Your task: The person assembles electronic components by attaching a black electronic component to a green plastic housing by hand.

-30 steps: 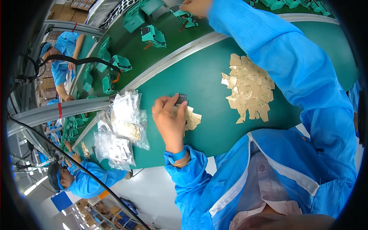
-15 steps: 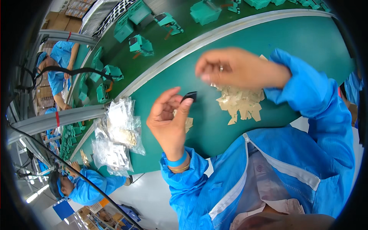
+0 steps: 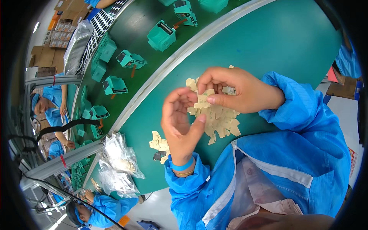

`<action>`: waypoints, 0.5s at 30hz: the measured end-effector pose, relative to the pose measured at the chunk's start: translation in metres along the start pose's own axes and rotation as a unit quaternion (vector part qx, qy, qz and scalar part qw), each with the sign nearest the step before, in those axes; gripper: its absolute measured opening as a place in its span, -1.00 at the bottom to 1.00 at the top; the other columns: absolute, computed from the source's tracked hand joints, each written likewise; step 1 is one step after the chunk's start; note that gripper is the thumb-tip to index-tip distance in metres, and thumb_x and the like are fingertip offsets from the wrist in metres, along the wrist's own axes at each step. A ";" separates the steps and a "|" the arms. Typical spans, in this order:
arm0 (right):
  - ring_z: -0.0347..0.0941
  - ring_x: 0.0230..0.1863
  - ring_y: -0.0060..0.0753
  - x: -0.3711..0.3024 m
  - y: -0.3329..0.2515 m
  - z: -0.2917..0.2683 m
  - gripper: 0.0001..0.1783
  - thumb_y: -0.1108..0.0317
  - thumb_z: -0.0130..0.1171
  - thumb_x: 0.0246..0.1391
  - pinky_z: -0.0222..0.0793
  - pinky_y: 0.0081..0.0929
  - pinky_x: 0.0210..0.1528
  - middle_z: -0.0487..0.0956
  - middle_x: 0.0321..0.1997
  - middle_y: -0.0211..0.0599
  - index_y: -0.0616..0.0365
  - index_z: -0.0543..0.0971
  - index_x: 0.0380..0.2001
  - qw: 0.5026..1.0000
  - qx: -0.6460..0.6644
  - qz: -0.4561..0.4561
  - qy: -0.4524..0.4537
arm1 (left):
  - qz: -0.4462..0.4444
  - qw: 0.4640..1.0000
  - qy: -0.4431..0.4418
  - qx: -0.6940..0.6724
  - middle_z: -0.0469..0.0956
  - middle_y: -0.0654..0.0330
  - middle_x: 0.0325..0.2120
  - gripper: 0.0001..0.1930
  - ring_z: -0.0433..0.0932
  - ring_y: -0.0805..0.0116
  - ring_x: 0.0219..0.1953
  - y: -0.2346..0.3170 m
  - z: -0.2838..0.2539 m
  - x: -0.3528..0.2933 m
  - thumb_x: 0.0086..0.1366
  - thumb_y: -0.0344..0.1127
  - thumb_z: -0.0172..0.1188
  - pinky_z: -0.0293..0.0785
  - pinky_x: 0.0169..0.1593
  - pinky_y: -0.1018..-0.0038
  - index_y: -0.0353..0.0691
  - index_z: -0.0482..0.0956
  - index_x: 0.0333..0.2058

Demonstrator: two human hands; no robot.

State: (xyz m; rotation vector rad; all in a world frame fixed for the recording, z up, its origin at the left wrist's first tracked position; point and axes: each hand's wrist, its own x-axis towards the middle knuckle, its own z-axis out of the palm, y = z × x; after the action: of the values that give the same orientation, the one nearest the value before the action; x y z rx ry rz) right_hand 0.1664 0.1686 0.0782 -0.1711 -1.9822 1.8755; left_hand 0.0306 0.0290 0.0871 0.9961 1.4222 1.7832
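My right hand [image 3: 239, 90] pinches a small cream paper-like piece [image 3: 204, 99] with faint markings between thumb and fingers. Close to its left side is my left hand [image 3: 182, 120], fingers curved and thumb apart, with nothing seen in it. Below both hands spreads a pile of similar cream pieces [image 3: 219, 122] on the green work table [image 3: 264, 46]. Left of my left wrist lies a smaller group of cream pieces [image 3: 158, 142], and a small black piece [image 3: 157, 156] rests beside it.
Clear plastic bags [image 3: 119, 163] of parts lie at the table's left. Beyond a metal rail [image 3: 168, 73], a green belt carries several green plastic housings [image 3: 161, 35]. Co-workers in blue [image 3: 109, 209] sit at the left. A metal frame bar [image 3: 63, 163] crosses there.
The black piece has left my left hand and lies by the smaller cream group. My left hand has moved over to my right hand, which now pinches a cream piece. The view has shifted.
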 end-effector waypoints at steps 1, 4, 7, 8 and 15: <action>0.48 -0.25 -0.49 0.000 0.001 -0.006 -0.78 0.47 0.16 0.21 0.41 -0.49 -0.22 0.53 -0.23 -0.33 0.22 0.47 -0.08 1.000 -0.031 0.005 -0.006 | -0.005 1.000 -0.001 0.002 0.55 0.17 -0.21 -0.61 0.52 0.40 -0.15 -0.007 0.001 0.000 0.12 -0.60 0.31 0.45 -0.14 0.53 -0.37 0.52 -0.04; 0.47 -0.26 -0.43 0.003 0.009 -0.016 -0.80 0.47 0.18 0.19 0.40 -0.46 -0.25 0.52 -0.23 -0.30 0.19 0.47 -0.12 0.999 -0.046 0.017 -0.011 | -0.157 0.984 -0.005 -0.079 0.61 0.21 -0.29 -0.78 0.56 0.55 -0.27 -0.026 0.002 0.001 0.28 -0.59 0.21 0.43 -0.16 0.62 -0.40 0.56 -0.10; 0.46 -0.27 -0.35 0.007 0.025 -0.015 -0.82 0.47 0.21 0.15 0.40 -0.43 -0.24 0.51 -0.23 -0.28 0.17 0.49 -0.17 0.995 -0.096 -0.005 0.002 | -0.154 0.985 -0.018 -0.076 0.62 0.16 -0.24 -0.80 0.57 0.52 -0.23 -0.043 -0.007 0.003 0.28 -0.61 0.19 0.44 -0.18 0.61 -0.40 0.58 -0.11; 0.46 -0.27 -0.30 0.009 0.030 -0.013 -0.83 0.48 0.23 0.12 0.40 -0.41 -0.23 0.50 -0.24 -0.27 0.16 0.52 -0.20 0.987 -0.159 -0.036 0.013 | -0.157 0.984 -0.018 -0.077 0.62 0.16 -0.24 -0.80 0.57 0.52 -0.23 -0.046 -0.010 0.003 0.28 -0.61 0.19 0.44 -0.18 0.61 -0.40 0.58 -0.11; 0.46 -0.21 -0.17 0.014 0.062 -0.005 -0.81 0.43 0.32 -0.05 0.34 -0.24 -0.17 0.52 -0.22 -0.31 0.14 0.60 -0.31 0.899 -0.355 -0.230 0.111 | -0.067 0.994 0.071 0.038 0.62 0.13 -0.24 -0.86 0.56 0.45 -0.26 -0.065 -0.007 0.002 0.24 -0.61 0.26 0.46 -0.14 0.58 -0.43 0.62 -0.21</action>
State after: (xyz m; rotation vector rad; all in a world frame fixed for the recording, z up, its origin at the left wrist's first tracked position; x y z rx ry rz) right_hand 0.1441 0.1838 0.0201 -0.0975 -2.2037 0.7586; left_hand 0.0249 0.0408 0.0226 0.8043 1.6161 1.7426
